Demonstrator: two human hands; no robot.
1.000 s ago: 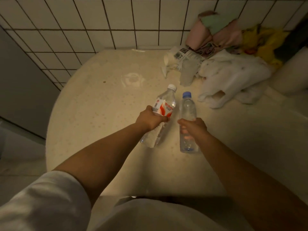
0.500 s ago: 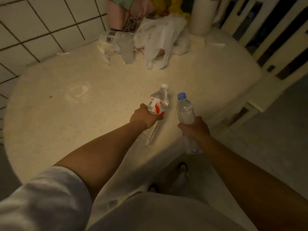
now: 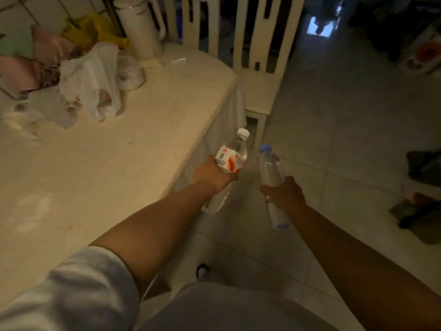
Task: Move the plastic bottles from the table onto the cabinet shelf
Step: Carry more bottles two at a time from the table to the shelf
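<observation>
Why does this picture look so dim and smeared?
Head view: the room is dimly lit, warm on the table, dark at top right; motion blur softens the plastic bags and chair; the wide lens bends the edges.

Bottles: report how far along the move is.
Done: both are off the table. In hand: left hand grips the red-labelled bottle, right hand the blue-capped bottle, both over the floor. Left: shelving them; no cabinet is in view.
</observation>
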